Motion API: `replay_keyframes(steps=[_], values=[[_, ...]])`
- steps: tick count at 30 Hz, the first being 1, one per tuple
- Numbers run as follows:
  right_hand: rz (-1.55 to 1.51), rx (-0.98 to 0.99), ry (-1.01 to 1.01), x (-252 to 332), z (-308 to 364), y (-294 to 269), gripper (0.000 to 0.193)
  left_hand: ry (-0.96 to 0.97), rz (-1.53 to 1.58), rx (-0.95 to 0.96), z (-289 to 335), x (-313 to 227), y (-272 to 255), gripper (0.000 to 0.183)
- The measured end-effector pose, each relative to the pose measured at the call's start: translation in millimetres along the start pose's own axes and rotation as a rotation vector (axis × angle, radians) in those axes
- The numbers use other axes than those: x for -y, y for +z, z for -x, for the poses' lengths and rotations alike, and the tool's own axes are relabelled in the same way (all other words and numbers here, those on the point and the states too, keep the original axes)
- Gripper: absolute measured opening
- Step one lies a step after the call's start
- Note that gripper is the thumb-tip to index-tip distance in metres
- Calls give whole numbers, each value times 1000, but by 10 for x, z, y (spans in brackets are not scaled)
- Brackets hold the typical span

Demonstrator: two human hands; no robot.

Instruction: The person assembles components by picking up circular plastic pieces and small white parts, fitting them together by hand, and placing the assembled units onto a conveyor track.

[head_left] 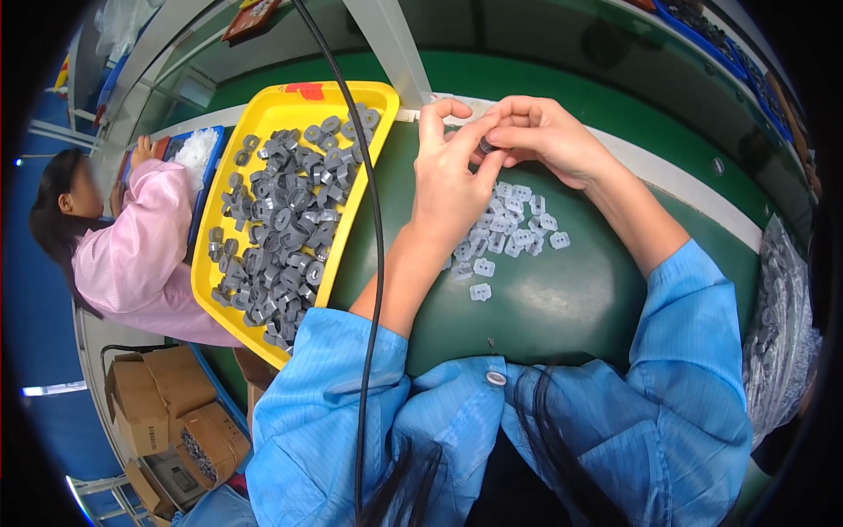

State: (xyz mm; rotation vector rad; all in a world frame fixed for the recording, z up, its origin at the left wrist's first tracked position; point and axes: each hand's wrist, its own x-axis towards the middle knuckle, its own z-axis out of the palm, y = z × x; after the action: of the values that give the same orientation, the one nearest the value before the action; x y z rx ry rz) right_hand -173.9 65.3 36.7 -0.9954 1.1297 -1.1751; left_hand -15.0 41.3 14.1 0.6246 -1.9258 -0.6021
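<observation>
My left hand [454,171] and my right hand [551,140] meet above the far part of the green table. Both pinch a small dark grey plastic part [486,146] between thumbs and fingers; most of it is hidden by the fingertips. Below my hands lies a loose pile of small translucent white plastic pieces [518,230], each roughly square with small holes. To the left stands a yellow tray [351,255] holding many grey ring-shaped plastic parts [285,211], some heaped, some scattered.
A black cable [378,263] hangs across the tray's right side and my left arm. Clear plastic bags [777,342] of parts stand at the right. Another person in pink [136,237] sits at the left beside a blue tray [206,189]. Cardboard boxes [167,391] stand at lower left.
</observation>
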Motion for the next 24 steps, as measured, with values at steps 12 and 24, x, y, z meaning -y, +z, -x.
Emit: replay_keyframes(steps=[12,24], values=[[337,256,38,242,60,-212,12,59,59,216,-69,-13,-115,39],[-267,432,-99,91,8,-83,15,157,105,-69,-63,-194,-29,39]])
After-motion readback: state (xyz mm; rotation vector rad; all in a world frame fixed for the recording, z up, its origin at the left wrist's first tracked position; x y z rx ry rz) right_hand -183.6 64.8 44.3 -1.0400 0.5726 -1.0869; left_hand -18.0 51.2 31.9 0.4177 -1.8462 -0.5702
